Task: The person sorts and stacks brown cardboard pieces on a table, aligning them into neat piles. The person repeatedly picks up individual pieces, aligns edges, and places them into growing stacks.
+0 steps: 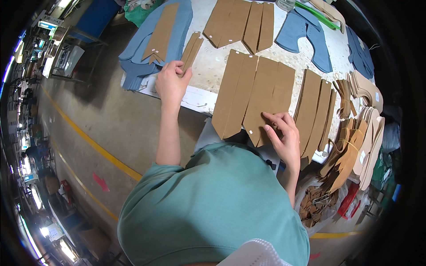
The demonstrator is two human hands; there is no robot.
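Note:
My left hand point(171, 85) is at the table's near left edge, fingers curled round the lower end of a narrow brown strip stack point(192, 49). Its fingertips partly hide that end. My right hand point(287, 138) rests on a wide brown panel point(270, 91) with a pointed lower end, thumb and index finger apart. A matching brown panel point(234, 95) lies close along its left side. Both panels have small white stickers and look like leather or a similar sheet. Their pointed ends reach over the table edge in front of my body.
More brown panels point(225, 22) lie farther back, and brown strips point(308, 111) lie at the right. Blue cut pieces point(296, 32) sit at the back. Beige curved pieces point(372, 144) and tied brown bundles point(344, 153) hang at the right edge, above a bag of scraps point(319, 206).

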